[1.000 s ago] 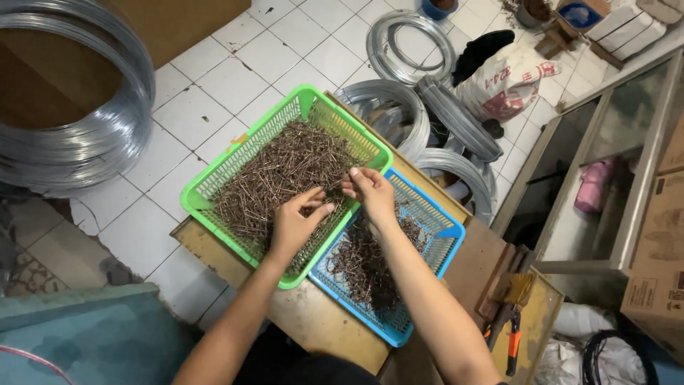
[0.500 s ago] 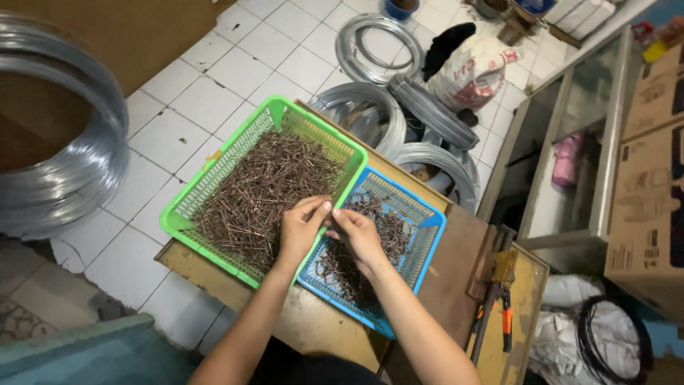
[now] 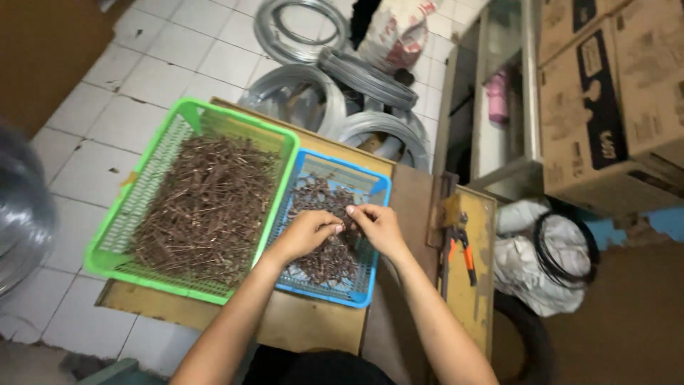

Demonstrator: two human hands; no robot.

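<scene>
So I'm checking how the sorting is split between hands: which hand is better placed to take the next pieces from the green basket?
Probably the left hand. It is on the side nearer the green basket, beside its rim, while the right hand sits farther off, over the blue basket.

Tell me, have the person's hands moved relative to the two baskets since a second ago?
Yes. The left hand and right hand shifted from over the green basket across to the blue basket, where both now meet.
</scene>
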